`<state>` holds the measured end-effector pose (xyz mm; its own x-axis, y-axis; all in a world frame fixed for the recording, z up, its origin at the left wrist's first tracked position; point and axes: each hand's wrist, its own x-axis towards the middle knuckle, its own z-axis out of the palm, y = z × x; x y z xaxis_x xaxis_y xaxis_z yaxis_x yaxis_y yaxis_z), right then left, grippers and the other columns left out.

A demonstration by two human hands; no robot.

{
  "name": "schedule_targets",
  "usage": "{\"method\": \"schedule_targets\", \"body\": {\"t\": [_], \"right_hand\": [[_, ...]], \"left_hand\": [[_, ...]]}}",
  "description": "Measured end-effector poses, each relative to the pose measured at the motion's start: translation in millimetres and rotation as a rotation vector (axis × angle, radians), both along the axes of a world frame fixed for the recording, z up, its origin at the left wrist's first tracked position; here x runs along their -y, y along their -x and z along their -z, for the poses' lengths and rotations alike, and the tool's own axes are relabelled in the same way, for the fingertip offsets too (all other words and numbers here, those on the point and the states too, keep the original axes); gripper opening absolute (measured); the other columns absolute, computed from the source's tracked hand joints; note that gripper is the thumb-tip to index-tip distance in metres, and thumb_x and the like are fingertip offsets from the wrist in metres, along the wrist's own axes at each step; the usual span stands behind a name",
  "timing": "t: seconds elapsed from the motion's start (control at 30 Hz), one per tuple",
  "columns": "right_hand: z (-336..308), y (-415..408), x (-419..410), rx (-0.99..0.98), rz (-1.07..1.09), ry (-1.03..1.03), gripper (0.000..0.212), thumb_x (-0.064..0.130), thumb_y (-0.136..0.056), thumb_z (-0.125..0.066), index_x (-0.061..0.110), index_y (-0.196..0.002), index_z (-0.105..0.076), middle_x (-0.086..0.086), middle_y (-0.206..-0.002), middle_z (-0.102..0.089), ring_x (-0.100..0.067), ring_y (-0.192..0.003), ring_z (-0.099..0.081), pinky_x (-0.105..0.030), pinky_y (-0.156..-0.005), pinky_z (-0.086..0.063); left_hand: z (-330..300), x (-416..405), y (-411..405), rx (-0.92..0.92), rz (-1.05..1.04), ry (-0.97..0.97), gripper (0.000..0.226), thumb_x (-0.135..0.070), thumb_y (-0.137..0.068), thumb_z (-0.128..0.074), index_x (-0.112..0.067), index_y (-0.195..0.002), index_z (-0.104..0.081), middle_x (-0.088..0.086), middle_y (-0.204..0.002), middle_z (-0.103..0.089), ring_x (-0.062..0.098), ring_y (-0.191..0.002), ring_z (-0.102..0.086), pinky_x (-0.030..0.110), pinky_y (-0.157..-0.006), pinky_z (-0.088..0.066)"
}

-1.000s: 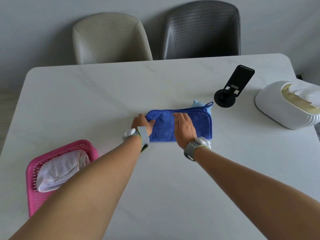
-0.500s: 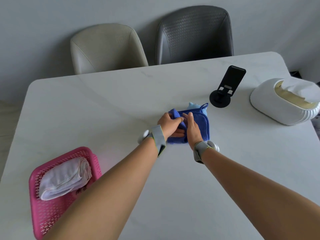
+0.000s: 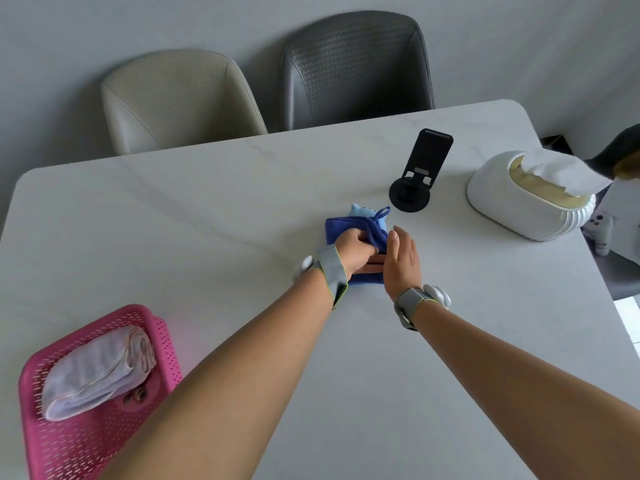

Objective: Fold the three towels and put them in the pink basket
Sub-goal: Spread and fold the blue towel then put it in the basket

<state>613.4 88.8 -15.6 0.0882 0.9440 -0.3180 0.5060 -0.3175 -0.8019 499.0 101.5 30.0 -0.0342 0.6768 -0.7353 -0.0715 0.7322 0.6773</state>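
Observation:
A dark blue towel (image 3: 341, 227) lies folded small on the white table (image 3: 207, 237), with a light blue towel (image 3: 363, 213) peeking out behind it. My left hand (image 3: 355, 251) grips the blue towel's folded edge from above. Just to its right, my right hand (image 3: 401, 261) is flat with fingers straight, its side against the towel's right edge. At the near left stands the pink basket (image 3: 86, 434) holding a folded white towel (image 3: 97, 372).
A black phone stand (image 3: 420, 174) stands just beyond the towels. A white tissue box (image 3: 530, 199) sits at the right. Two chairs, beige (image 3: 180, 102) and dark grey (image 3: 356, 67), stand behind the table's far edge.
The blue towel went from a wide rectangle to a small folded square. My left hand carried its left half over to the right; my right hand slid off to the towel's right side.

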Motion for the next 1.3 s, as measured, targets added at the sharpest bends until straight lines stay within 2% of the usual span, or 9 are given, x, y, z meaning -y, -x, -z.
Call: {"method": "schedule_targets", "body": {"t": [0.13,0.23,0.33,0.47,0.63,0.77,0.97,1.1,1.3], "right_hand": [[6.8,3.0,-2.9,0.053,-0.048,0.013,0.060,0.051,-0.103,-0.039,0.018,-0.153,-0.035,-0.007,-0.147,-0.047,-0.024,-0.138,-0.042,-0.038,-0.112,-0.034],[9.6,5.7,-3.1,0.099,-0.117,0.007,0.074,0.057,-0.093,-0.058,0.019,-0.152,-0.035,-0.006,-0.146,-0.049,-0.023,-0.133,-0.046,-0.039,-0.110,-0.040],[14.1,9.0,-12.0,0.076,-0.164,0.028,0.064,0.039,-0.088,-0.069,0.019,-0.143,-0.042,-0.006,-0.133,-0.058,-0.025,-0.118,-0.056,-0.036,-0.097,-0.047],[9.0,9.4,-29.1,-0.067,-0.038,0.145,0.048,0.020,-0.087,-0.066,0.014,-0.131,-0.048,-0.004,-0.118,-0.063,-0.024,-0.103,-0.060,-0.031,-0.084,-0.046],[13.7,3.0,-43.5,-0.069,-0.077,0.274,0.051,0.026,-0.079,-0.072,0.009,-0.125,-0.057,-0.006,-0.108,-0.065,-0.025,-0.098,-0.063,-0.030,-0.078,-0.046],[16.1,-2.6,-47.3,-0.010,-0.212,0.288,0.028,0.023,-0.086,-0.074,0.006,-0.108,-0.068,-0.009,-0.093,-0.067,-0.026,-0.084,-0.060,-0.026,-0.061,-0.043],[11.1,1.1,-44.0,-0.101,-0.267,0.239,0.028,0.026,-0.096,-0.065,0.007,-0.117,-0.064,-0.010,-0.105,-0.069,-0.027,-0.095,-0.063,-0.036,-0.083,-0.049],[8.7,3.1,-40.0,-0.295,-0.228,0.371,0.030,0.020,-0.094,-0.063,0.013,-0.123,-0.059,-0.016,-0.117,-0.069,-0.033,-0.101,-0.069,-0.050,-0.083,-0.061],[-4.6,10.7,-37.8,-0.568,-0.204,0.414,0.039,-0.005,-0.096,-0.050,0.013,-0.129,-0.058,-0.011,-0.112,-0.072,-0.022,-0.092,-0.071,-0.034,-0.069,-0.060]], "left_hand": [[3.3,4.9,20.8,-0.020,0.012,0.013,0.022,0.005,-0.091,-0.064,-0.007,-0.109,-0.058,0.019,-0.104,-0.071,0.029,-0.095,-0.072,0.043,-0.084,-0.061],[15.6,9.1,52.5,-0.373,-0.096,-0.101,0.023,-0.006,-0.081,-0.074,-0.018,-0.090,-0.057,0.004,-0.088,-0.069,0.021,-0.078,-0.070,0.036,-0.077,-0.061],[26.3,20.1,78.4,-0.568,-0.057,-0.083,0.040,-0.021,-0.077,-0.081,-0.019,-0.110,-0.060,-0.004,-0.096,-0.067,0.015,-0.087,-0.065,0.028,-0.080,-0.051],[31.5,24.2,82.0,-0.314,-0.041,0.009,0.063,-0.017,-0.082,-0.078,-0.012,-0.137,-0.049,0.006,-0.114,-0.066,0.027,-0.107,-0.068,0.040,-0.087,-0.058],[35.8,18.9,75.4,-0.328,0.057,-0.003,0.060,-0.029,-0.070,-0.069,-0.016,-0.127,-0.058,0.004,-0.115,-0.069,0.024,-0.106,-0.068,0.044,-0.095,-0.055],[38.5,20.1,79.5,-0.293,0.096,-0.022,0.050,-0.032,-0.067,-0.065,-0.024,-0.116,-0.061,0.008,-0.109,-0.071,0.029,-0.104,-0.069,0.049,-0.096,-0.054],[26.6,26.3,88.6,-0.061,0.053,-0.006,0.036,-0.011,-0.100,-0.053,-0.024,-0.133,-0.046,0.014,-0.114,-0.066,0.025,-0.079,-0.071,0.039,-0.061,-0.062],[25.4,27.1,98.3,0.027,0.011,-0.005,0.044,-0.006,-0.096,-0.058,-0.027,-0.133,-0.046,0.010,-0.106,-0.068,0.021,-0.076,-0.071,0.038,-0.065,-0.063],[22.1,30.3,112.5,0.149,-0.098,-0.057,0.042,0.010,-0.099,-0.042,-0.013,-0.132,-0.053,0.014,-0.104,-0.067,0.023,-0.083,-0.067,0.035,-0.073,-0.064]]}}
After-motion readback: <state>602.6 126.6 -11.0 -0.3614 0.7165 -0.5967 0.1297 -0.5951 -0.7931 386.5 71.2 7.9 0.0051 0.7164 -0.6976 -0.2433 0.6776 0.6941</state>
